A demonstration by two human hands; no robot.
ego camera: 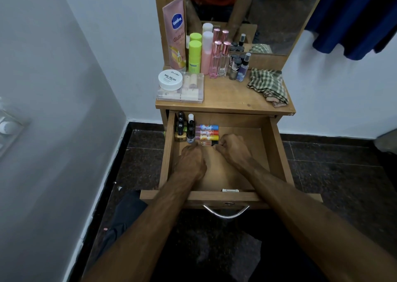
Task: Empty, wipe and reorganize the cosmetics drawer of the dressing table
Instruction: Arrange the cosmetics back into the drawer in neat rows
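Both hands pinch a clear tube into the brown wooden drawer; reorganizing underway, many bottles remain on top

forearms: bare, no sleeves | hands: no rings | legs: dark trousers

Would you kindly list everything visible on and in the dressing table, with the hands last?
Lotion tube: one, pink, tabletop back left.
Green bottles: one, lime, beside the tube.
Pink bottle: one, white cap, tabletop.
Perfume bottles: two, clear pink, tabletop.
White jar: one, on a clear box.
Cloth: one, green checked, tabletop right.
Lip balms: several, multicoloured, lying in drawer.
Small bottles: several, dark, drawer's back left.
Left hand: in drawer, at the balms.
Right hand: fingers curled, in drawer.
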